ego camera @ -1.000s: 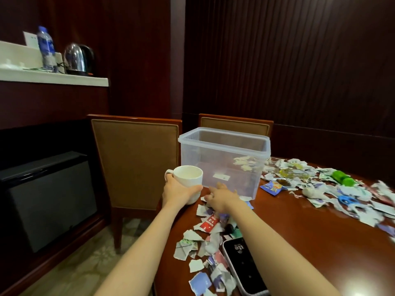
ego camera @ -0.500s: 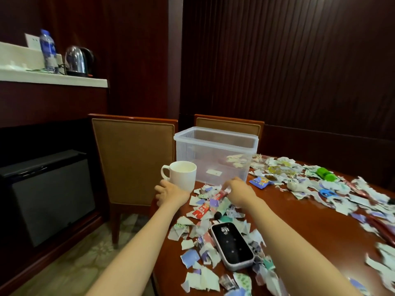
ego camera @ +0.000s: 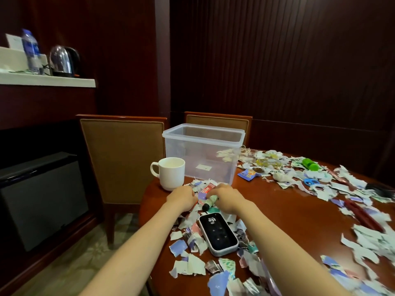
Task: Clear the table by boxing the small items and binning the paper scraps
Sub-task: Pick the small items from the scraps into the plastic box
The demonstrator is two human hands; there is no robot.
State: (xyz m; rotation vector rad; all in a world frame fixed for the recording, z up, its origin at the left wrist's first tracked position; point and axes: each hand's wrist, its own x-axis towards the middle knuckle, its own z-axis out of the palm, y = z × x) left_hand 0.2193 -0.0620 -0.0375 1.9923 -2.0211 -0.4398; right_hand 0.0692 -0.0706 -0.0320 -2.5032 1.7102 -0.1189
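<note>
Torn paper scraps (ego camera: 193,238) litter the brown table (ego camera: 288,212), thickest near its left edge and along the right side. A clear plastic box (ego camera: 203,130) stands open at the back, with a few scraps seen through its wall. Both hands meet in the scrap pile in front of the box. My right hand (ego camera: 227,198) curls its fingers round a small tube with a black cap (ego camera: 207,206). My left hand (ego camera: 181,198) lies curled on the scraps beside it, fingertips hidden. A red sachet (ego camera: 206,189) lies between the hands.
A white mug (ego camera: 171,173) stands left of the box near the table edge. A phone-like device (ego camera: 218,232) lies between my forearms. A blue packet (ego camera: 246,174), green bottle (ego camera: 310,164), blue scissors (ego camera: 311,181) and red pen (ego camera: 361,214) lie among the right-hand scraps. Two chairs (ego camera: 121,159) stand behind.
My left hand let go of the mug and came down to the scrap pile. My right hand pulled back from the box to the small tube. The view tilted down.
</note>
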